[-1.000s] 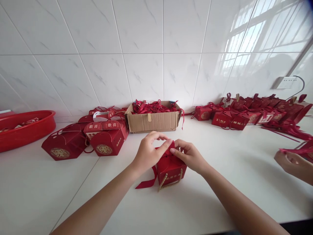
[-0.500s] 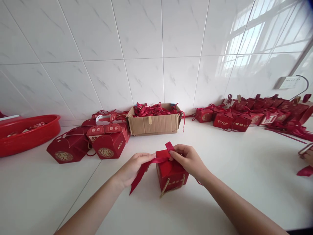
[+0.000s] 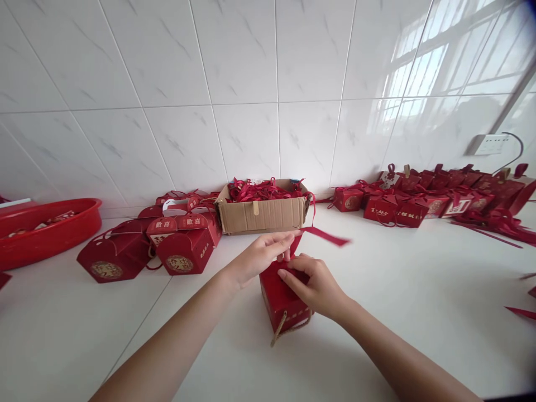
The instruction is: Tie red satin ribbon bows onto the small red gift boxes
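Note:
A small red gift box stands on the white table in front of me, with a twisted rope handle hanging on its near side. Above its top, my left hand is closed on a dark red ribbon, whose loose tail sticks out to the right, slightly blurred. My right hand lies against the box top, thumb and fingers pinching the ribbon where it rises from the lid. Both hands partly hide the place where the ribbon crosses.
Behind the box is a cardboard carton heaped with red ribbons. Several folded red boxes stand to the left, beside a red basin. More boxes and loose ribbons line the tiled wall on the right.
My left hand has moved right and up over the box, swinging the ribbon's tail from the left side to the right. My right hand has stayed at the box top, shifting slightly.

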`<act>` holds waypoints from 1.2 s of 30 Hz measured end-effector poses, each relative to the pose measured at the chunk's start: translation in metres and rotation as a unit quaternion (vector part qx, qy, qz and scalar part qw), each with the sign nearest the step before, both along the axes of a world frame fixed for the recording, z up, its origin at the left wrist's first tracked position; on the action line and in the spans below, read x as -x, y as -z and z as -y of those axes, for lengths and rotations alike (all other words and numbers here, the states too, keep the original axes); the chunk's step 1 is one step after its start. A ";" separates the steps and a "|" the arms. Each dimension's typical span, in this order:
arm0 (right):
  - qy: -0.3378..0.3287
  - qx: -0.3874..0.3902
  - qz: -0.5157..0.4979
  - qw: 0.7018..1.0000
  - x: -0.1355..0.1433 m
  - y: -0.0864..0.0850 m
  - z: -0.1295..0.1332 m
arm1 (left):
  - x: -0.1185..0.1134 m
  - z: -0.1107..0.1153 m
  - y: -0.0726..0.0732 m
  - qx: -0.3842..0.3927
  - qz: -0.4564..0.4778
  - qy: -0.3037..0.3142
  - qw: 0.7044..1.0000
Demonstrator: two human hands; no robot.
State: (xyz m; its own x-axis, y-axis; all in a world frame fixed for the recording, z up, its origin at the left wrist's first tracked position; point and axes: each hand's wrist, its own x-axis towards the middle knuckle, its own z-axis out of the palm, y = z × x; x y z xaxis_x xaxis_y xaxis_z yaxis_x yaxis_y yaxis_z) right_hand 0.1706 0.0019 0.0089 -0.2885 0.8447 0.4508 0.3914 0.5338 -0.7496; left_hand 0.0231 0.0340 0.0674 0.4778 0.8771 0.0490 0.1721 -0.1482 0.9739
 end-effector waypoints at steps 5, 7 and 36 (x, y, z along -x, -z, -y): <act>-0.003 0.017 -0.029 0.999 0.000 0.001 -0.002 | 0.015 -0.006 0.017 -0.042 0.001 -0.095 0.995; -0.010 0.023 -0.035 0.999 -0.001 0.001 -0.002 | 0.021 -0.002 0.021 -0.042 -0.020 -0.083 0.995; 0.055 -0.086 -0.027 0.994 0.002 0.019 -0.002 | 0.021 0.027 0.052 -0.311 -0.163 -0.159 0.923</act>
State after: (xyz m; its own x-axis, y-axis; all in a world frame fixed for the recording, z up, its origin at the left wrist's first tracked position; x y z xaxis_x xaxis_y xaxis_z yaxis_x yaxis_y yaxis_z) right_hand 0.1689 0.0036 -0.0098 -0.1697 0.7784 0.6044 0.4160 0.6126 -0.6721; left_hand 0.0019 0.0071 0.0154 0.2796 0.8258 0.4898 0.5719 -0.5530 0.6059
